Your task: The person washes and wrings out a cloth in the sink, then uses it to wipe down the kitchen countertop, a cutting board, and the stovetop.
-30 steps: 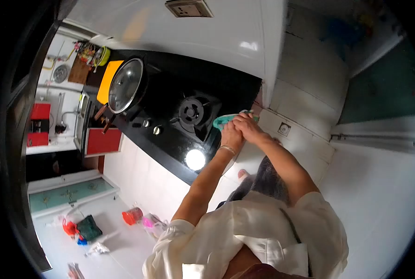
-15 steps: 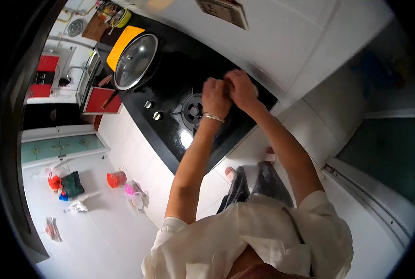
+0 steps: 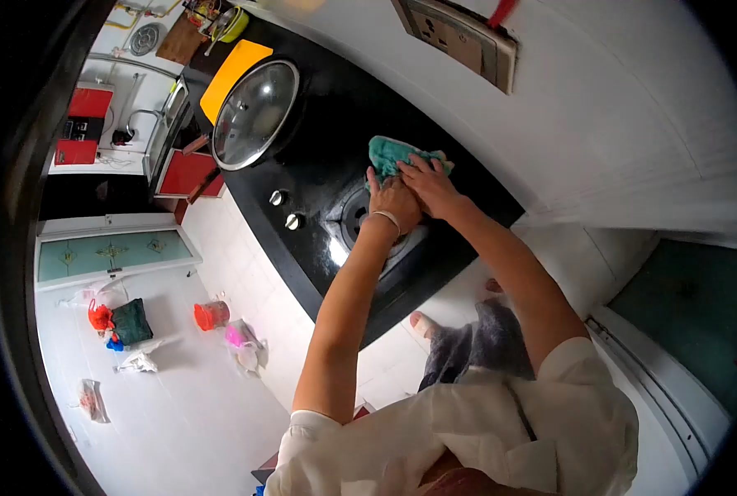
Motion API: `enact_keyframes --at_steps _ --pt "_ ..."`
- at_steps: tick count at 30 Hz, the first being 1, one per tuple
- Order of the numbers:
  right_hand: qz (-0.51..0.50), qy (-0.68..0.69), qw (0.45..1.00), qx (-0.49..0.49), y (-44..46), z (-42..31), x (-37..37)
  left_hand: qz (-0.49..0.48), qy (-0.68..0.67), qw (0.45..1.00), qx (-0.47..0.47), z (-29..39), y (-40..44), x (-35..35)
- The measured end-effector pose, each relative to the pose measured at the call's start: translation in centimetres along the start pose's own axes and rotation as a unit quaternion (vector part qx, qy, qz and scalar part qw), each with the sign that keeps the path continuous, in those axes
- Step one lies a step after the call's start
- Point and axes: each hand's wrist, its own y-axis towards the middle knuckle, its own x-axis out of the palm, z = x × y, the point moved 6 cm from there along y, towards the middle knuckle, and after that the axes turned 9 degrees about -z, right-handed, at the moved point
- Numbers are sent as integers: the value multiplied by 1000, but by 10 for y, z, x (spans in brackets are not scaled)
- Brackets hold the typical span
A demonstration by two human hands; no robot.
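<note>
A teal cloth (image 3: 391, 152) lies on the black stovetop (image 3: 323, 136), beyond the burner (image 3: 358, 217). My right hand (image 3: 432, 187) presses flat on the cloth's near right part, fingers spread. Just left of it, my left hand (image 3: 394, 201), with a bracelet at the wrist, rests with its fingers apart at the cloth's near edge, above the burner. The two hands touch or overlap. Part of the cloth and part of the burner are hidden under them.
A lidded pan (image 3: 255, 114) with wooden handles stands left of the hands, beside a yellow board (image 3: 235, 76). Two knobs (image 3: 293, 221) sit near the front edge. A wall socket (image 3: 459, 41) is above. A red container (image 3: 211, 315) and bags lie lower left.
Both hands have moved with the cloth from the stove's right edge to its back area beyond the burner. The cloth, bunched earlier, is now spread flatter. The view has shifted and turned.
</note>
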Motion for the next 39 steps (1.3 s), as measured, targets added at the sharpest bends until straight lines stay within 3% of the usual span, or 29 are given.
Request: enact_keyframes --at_steps 3,4,14,18,22,29,36,39 --pt "-29 19 999 -41 40 14 -2 -55 -5 998 -31 -24 24 -15" --pt "-34 11 998 -48 53 23 1 -120 12 993 -18 -24 23 -32" --pt "-64 -14 998 1 131 24 -18 -4 -75 992 -97 -86 73 -4" --pt "-63 -1 998 27 130 23 -20 -42 -59 991 -110 -88 80 7" --pt "-81 -12 996 37 101 18 -14 33 -59 995 -76 -72 65 8" --pt "-54 27 997 51 19 21 -5 -25 30 999 21 -7 28 -5" --pt "10 25 993 114 -96 0 11 62 -14 995 79 77 -32 20" --pt "38 38 986 157 -129 -30 15 150 -26 982 114 91 -63 39"
